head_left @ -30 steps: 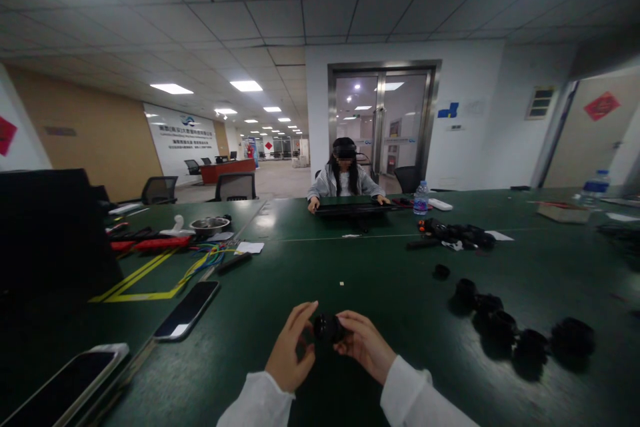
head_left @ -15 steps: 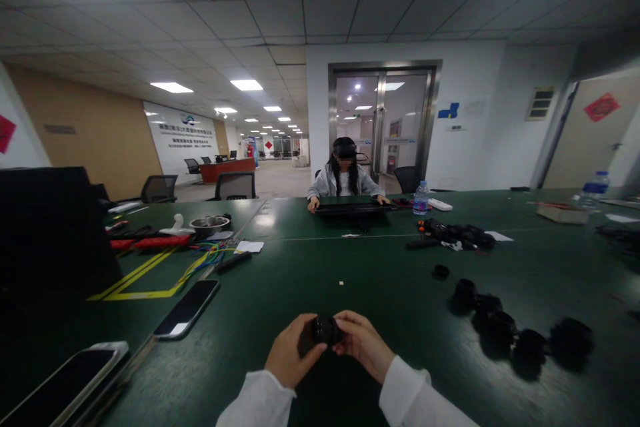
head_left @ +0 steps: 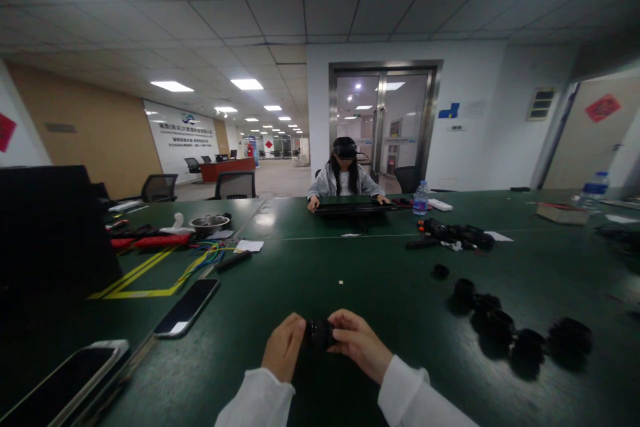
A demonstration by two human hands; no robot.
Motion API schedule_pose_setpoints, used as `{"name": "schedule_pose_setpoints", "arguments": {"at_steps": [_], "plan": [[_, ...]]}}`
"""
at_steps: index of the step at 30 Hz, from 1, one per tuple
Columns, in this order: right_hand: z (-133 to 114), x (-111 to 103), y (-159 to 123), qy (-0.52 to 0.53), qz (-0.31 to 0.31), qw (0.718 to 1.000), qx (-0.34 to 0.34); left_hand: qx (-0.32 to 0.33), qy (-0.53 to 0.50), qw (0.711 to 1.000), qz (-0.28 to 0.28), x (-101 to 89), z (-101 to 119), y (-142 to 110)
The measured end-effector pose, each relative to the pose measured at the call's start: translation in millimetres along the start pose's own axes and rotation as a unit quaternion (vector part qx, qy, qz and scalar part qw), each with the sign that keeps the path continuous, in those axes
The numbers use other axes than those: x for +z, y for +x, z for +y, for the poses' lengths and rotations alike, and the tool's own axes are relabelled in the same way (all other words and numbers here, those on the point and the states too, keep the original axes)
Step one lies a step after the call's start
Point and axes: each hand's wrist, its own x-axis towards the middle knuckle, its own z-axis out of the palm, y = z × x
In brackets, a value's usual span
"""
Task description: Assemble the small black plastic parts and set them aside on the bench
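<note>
Holding a black cylinder (head_left: pixel 319 335) by its two ends over the green table (head_left: pixel 240 327), with fingers narrow, the left hand (head_left: pixel 283 349) and the right hand (head_left: pixel 361 345) seem to be adjusting it, so the next move calls for a steady grip. The left thumb is hidden, and farther right, the black pieces (head_left: pixel 529 345) are too dark for details.

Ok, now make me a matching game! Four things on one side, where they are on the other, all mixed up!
1. black cylindrical part
2. round silver metal bowl
3. tiny white square scrap
4. long flat black panel

A. alone on the green tabletop, straight ahead
B. between the other person's hands
C. between your left hand and right hand
D. just beyond the blue, green and yellow wires

Pairs: 1-C, 2-D, 3-A, 4-B
</note>
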Motion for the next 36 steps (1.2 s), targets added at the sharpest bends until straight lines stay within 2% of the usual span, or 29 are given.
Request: {"name": "schedule_pose_setpoints", "arguments": {"at_steps": [5, 8, 11, 14, 20, 25, 31, 36], "plan": [[0.3, -2.8, 2.6, 0.053, 0.024, 0.998, 0.004, 0.000, 0.002, 1.000, 0.001, 0.8, -2.3, 1.3], [2.8, -6.1, 5.5, 0.060, 0.035, 0.998, 0.004, 0.050, -0.010, 0.999, 0.009, 1.9, -4.6, 2.1], [5.3, -8.6, 7.5, 0.058, 0.043, 0.997, -0.002, 0.123, -0.022, 0.992, -0.018, 2.6, -2.8, 1.2], [8.4, -11.0, 9.1, 0.054, 0.041, 0.998, -0.005, 0.144, -0.031, 0.988, -0.037, 2.8, 0.2, -0.2], [13.5, -14.3, 12.9, 0.018, 0.052, 0.998, -0.023, 0.101, -0.018, 0.994, -0.037, 3.8, -3.9, 0.0], [7.4, -9.4, 9.2, -0.031, 0.057, 0.997, -0.044, 0.071, 0.013, 0.997, -0.034, 4.6, -10.3, 0.6], [4.2, -8.2, 6.2, -0.103, 0.036, 0.992, -0.065, 0.021, 0.029, 0.999, -0.033, 2.3, -8.8, 0.1], [-1.9, -4.7, 1.6, -0.174, 0.020, 0.982, -0.071, -0.024, 0.035, 0.996, -0.079, -1.3, -1.4, 1.5]]}}
